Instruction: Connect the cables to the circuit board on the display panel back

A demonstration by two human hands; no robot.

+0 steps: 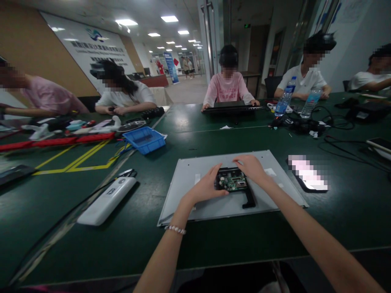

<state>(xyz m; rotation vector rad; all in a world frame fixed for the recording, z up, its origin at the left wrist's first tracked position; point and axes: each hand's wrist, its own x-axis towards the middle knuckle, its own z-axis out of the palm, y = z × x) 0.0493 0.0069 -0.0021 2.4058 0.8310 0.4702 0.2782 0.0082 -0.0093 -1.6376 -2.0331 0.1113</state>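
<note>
A flat grey metal panel, like the back of a screen, lies on the table in front of me. On its middle sits a black plastic housing with a green circuit board in it. My left hand grips the left side of the housing, thumb at the near edge and fingers at the far one. Bent over the housing's far right corner is my right hand, its thumb and fingertips closed at the top edge. The palm side of that hand is hidden.
A white power bank with a cable lies left of the panel, and a phone lies to its right. Farther off are a blue plastic basket, water bottles and black cables. Several people sit around the green table.
</note>
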